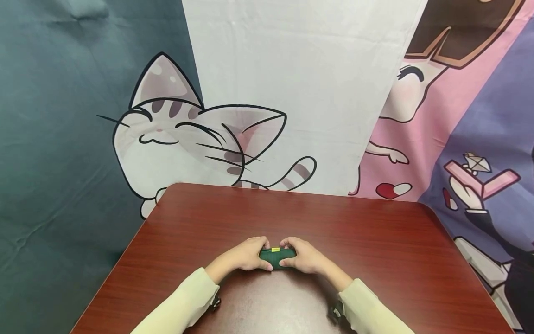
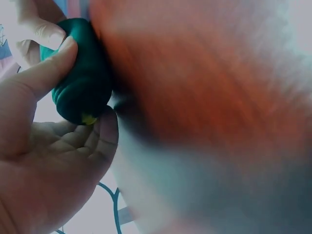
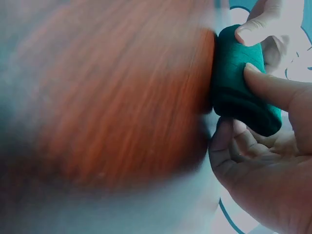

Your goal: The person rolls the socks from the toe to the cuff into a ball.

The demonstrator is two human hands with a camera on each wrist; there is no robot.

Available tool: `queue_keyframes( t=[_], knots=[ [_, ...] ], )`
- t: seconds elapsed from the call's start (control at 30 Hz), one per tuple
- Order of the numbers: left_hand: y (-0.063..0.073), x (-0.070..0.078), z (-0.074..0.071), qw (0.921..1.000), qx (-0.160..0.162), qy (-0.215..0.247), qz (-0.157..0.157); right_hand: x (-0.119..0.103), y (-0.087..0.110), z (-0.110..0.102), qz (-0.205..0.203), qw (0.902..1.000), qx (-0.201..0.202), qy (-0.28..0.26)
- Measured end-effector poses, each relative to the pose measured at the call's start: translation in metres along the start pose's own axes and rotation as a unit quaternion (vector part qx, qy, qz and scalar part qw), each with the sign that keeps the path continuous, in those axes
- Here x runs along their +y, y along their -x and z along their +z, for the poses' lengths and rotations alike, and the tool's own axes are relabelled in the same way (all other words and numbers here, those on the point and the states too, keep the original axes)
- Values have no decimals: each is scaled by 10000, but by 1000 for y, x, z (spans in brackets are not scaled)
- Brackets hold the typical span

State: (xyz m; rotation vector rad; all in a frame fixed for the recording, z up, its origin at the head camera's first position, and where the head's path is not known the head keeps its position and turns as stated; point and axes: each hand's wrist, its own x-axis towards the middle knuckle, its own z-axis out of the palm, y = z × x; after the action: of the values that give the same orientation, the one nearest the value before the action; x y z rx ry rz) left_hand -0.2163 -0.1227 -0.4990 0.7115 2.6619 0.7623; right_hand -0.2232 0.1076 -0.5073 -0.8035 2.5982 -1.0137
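A small dark green roll [image 1: 276, 259], which looks like rolled-up cloth, lies on the reddish-brown table between both hands. A yellow strip [image 1: 275, 249] shows along its far upper side. My left hand [image 1: 250, 253] grips the roll's left end, thumb on the near side and fingers curled round the far side. At the other end my right hand [image 1: 306, 256] holds it the same way. In the left wrist view the end of the roll [image 2: 83, 73] looks folded, with a bit of yellow low on it. The right wrist view shows both thumbs pressed on the roll [image 3: 239, 68].
The wooden table [image 1: 208, 213] has rounded far corners and a glossy top. Behind it hangs a printed cloth backdrop [image 1: 308, 69] with a cartoon cat and figures. Light sleeves [image 1: 179, 301] cover both forearms, with a dark device [image 1: 214, 304] at the left wrist.
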Motion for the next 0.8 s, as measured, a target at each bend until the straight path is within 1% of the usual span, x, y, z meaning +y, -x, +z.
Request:
queue_keyframes(
  t=[0.1, 0.17, 0.33, 0.47, 0.6, 0.7, 0.8],
  knots=[
    [5, 0, 2, 9995, 245, 26, 195, 0, 5, 0, -327, 9991, 73, 275],
    [8, 2, 2, 9988, 401, 133, 267, 0, 8, -1, -485, 9982, 175, 310],
    [17, 9, -2, 9946, 806, 483, 444, -4, 17, -5, -523, 9972, 532, -36],
    [24, 18, -7, 9885, 1211, 576, 704, -10, 25, -9, -543, 9939, 895, -353],
    [31, 27, -10, 9833, 1472, 590, 898, -17, 34, -14, -699, 9875, 1353, -401],
    [36, 34, -14, 9792, 1631, 557, 1071, -22, 40, -17, -955, 9805, 1692, -295],
    [40, 40, -17, 9723, 1849, 508, 1336, -29, 46, -19, -1261, 9725, 1932, -317]
  ],
)
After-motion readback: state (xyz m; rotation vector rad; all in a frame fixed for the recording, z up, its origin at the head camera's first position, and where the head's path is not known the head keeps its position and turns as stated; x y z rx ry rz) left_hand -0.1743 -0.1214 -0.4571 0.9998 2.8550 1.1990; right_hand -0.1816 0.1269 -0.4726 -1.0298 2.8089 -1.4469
